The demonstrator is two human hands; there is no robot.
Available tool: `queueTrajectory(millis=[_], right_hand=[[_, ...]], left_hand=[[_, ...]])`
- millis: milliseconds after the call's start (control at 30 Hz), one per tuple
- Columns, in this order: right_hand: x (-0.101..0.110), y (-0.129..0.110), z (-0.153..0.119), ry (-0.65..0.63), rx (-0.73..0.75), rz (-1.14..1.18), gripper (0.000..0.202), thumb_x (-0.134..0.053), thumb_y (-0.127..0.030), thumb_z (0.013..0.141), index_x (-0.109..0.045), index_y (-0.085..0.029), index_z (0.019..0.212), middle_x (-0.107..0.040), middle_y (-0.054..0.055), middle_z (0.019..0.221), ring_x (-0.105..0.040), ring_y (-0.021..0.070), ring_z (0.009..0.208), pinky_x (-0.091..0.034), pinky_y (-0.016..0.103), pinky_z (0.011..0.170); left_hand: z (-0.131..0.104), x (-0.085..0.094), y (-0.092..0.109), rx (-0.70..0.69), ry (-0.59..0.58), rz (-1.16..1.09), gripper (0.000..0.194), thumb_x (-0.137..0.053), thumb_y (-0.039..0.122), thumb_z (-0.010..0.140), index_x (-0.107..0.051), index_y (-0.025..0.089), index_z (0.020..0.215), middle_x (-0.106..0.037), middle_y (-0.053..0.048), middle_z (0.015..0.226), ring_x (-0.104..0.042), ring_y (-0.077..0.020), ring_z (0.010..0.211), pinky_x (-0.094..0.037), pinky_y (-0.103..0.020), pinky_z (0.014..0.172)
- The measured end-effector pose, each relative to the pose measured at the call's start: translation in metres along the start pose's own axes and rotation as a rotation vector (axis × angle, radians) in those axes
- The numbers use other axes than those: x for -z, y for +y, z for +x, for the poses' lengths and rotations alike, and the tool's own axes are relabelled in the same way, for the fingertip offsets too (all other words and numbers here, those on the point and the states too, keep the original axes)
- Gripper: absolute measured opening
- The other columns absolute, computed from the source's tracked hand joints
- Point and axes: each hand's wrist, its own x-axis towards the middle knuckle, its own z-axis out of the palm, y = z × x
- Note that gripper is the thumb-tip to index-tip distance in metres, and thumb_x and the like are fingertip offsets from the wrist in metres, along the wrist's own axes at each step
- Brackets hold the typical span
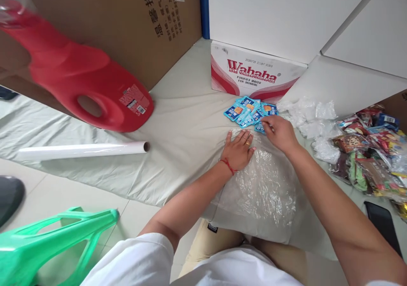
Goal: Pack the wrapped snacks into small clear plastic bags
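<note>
I have left hand (238, 150) spread wide on clear bag (267, 188), likely keeping it flat; right hand (280, 133) at blue packets (246, 107), can't tell its grip.

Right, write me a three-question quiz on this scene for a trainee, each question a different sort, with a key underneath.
1. Which hand is spread on the clear plastic, and what circles that wrist?

2. True or false: the blue packets lie in front of the Wahaha box, on the camera's side of it.

3. What colour is the handled jug by the brown carton?
a) green
b) red
c) white

Key:
1. The left hand; a red bracelet.
2. True.
3. b) red.
</note>
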Motion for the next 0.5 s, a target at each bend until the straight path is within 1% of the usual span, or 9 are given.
queueTrajectory(millis=[33, 100, 167, 200, 267, 333, 367, 433, 500], right_hand=[[-0.008, -0.008, 0.021, -0.058, 0.079, -0.024, 0.041, -0.047, -0.033, 0.099, -0.072, -0.015, 0.127, -0.074, 0.014, 0.126, -0.065, 0.0323, 0.121, -0.049, 0.048, 0.107], [-0.029, -0.022, 0.057, -0.172, 0.18, -0.066, 0.058, -0.058, -0.035, 0.094, -0.059, -0.01, 0.147, -0.06, 0.018, 0.15, -0.053, 0.0362, 0.14, -0.039, 0.052, 0.119], [-0.05, -0.034, 0.082, -0.279, 0.183, -0.106, 0.077, -0.067, -0.04, 0.089, -0.049, -0.005, 0.155, -0.047, 0.023, 0.161, -0.041, 0.0397, 0.15, -0.032, 0.055, 0.124], [-0.059, -0.038, 0.09, -0.314, 0.166, -0.12, 0.078, -0.069, -0.04, 0.088, -0.049, -0.004, 0.154, -0.046, 0.024, 0.161, -0.04, 0.0408, 0.151, -0.031, 0.056, 0.124], [-0.071, -0.043, 0.099, -0.344, 0.134, -0.135, 0.063, -0.065, -0.035, 0.092, -0.058, -0.005, 0.147, -0.054, 0.024, 0.155, -0.046, 0.0401, 0.146, -0.031, 0.056, 0.123], [-0.074, -0.043, 0.098, -0.29, 0.113, -0.095, 0.047, -0.054, -0.029, 0.098, -0.065, -0.008, 0.138, -0.064, 0.022, 0.144, -0.055, 0.0364, 0.137, -0.035, 0.056, 0.121], [-0.072, -0.041, 0.096, -0.235, 0.101, -0.05, 0.044, -0.051, -0.029, 0.1, -0.066, -0.01, 0.136, -0.067, 0.021, 0.139, -0.058, 0.0347, 0.134, -0.036, 0.055, 0.12], [-0.061, -0.036, 0.084, -0.08, 0.06, 0.085, 0.043, -0.048, -0.034, 0.102, -0.067, -0.012, 0.134, -0.068, 0.019, 0.136, -0.059, 0.0327, 0.132, -0.04, 0.053, 0.118], [-0.041, -0.029, 0.064, 0.09, -0.025, 0.247, 0.044, -0.048, -0.043, 0.103, -0.068, -0.015, 0.13, -0.069, 0.017, 0.133, -0.06, 0.0308, 0.128, -0.046, 0.05, 0.114]], left_hand=[[0.0, 0.0, 0.0, -0.001, 0.0, -0.003, 0.062, -0.019, 0.046, 0.11, -0.044, 0.021, 0.16, -0.038, -0.008, 0.17, -0.032, -0.0246, 0.16, -0.015, -0.067, 0.132], [0.0, 0.001, -0.001, -0.001, 0.0, -0.008, 0.062, -0.019, 0.046, 0.11, -0.043, 0.02, 0.16, -0.039, -0.008, 0.17, -0.032, -0.0248, 0.16, -0.015, -0.067, 0.132], [0.0, 0.001, -0.001, 0.002, -0.004, -0.009, 0.061, -0.022, 0.046, 0.11, -0.043, 0.02, 0.16, -0.04, -0.008, 0.17, -0.031, -0.0254, 0.16, -0.015, -0.067, 0.132], [0.0, 0.002, -0.001, 0.003, -0.008, -0.01, 0.061, -0.023, 0.046, 0.109, -0.043, 0.02, 0.16, -0.04, -0.008, 0.17, -0.031, -0.0258, 0.161, -0.015, -0.066, 0.132], [0.0, 0.002, -0.002, 0.002, -0.016, -0.017, 0.06, -0.024, 0.045, 0.109, -0.043, 0.02, 0.16, -0.04, -0.007, 0.17, -0.03, -0.0264, 0.16, -0.015, -0.066, 0.132], [0.0, 0.001, -0.002, 0.0, -0.015, -0.031, 0.06, -0.025, 0.045, 0.109, -0.044, 0.02, 0.16, -0.04, -0.008, 0.17, -0.031, -0.0268, 0.16, -0.015, -0.066, 0.132], [0.0, 0.001, -0.002, -0.001, -0.011, -0.037, 0.06, -0.024, 0.045, 0.109, -0.044, 0.02, 0.16, -0.04, -0.008, 0.17, -0.031, -0.0267, 0.16, -0.015, -0.066, 0.132], [0.0, 0.0, -0.003, -0.001, -0.003, -0.046, 0.06, -0.024, 0.046, 0.109, -0.044, 0.022, 0.16, -0.04, -0.007, 0.17, -0.031, -0.0264, 0.16, -0.014, -0.066, 0.132], [-0.001, 0.0, -0.003, 0.002, 0.006, -0.052, 0.059, -0.024, 0.046, 0.109, -0.045, 0.023, 0.16, -0.04, -0.007, 0.17, -0.031, -0.026, 0.16, -0.013, -0.065, 0.133]])
